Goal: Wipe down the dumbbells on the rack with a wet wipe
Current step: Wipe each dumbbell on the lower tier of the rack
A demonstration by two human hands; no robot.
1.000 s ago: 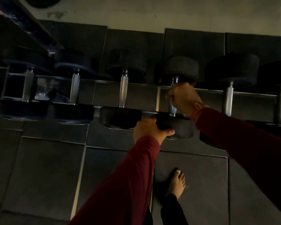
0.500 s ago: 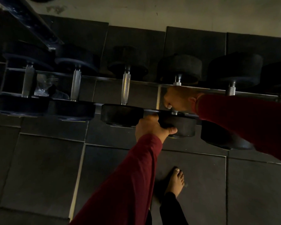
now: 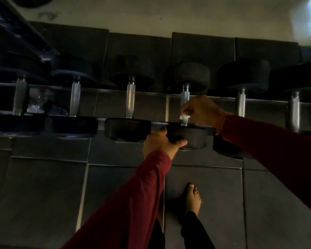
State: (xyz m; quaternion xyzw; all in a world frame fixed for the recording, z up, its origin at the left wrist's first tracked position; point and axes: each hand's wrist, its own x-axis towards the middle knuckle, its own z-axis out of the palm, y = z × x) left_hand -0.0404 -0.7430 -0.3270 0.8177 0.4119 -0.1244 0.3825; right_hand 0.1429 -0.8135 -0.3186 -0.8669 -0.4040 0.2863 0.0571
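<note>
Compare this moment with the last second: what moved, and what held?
The right hand slid down the dumbbell's handle from its far end toward the near head; a white wipe now shows under its fingers. The left hand kept gripping that near head, and the dumbbell stayed on the rack.

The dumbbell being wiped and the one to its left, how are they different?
The dumbbell being wiped has the left hand on its near end and the right hand pressing a white wipe on its handle. The dumbbell to its left is untouched, handle fully showing. Both have black ends and metal handles.
</note>
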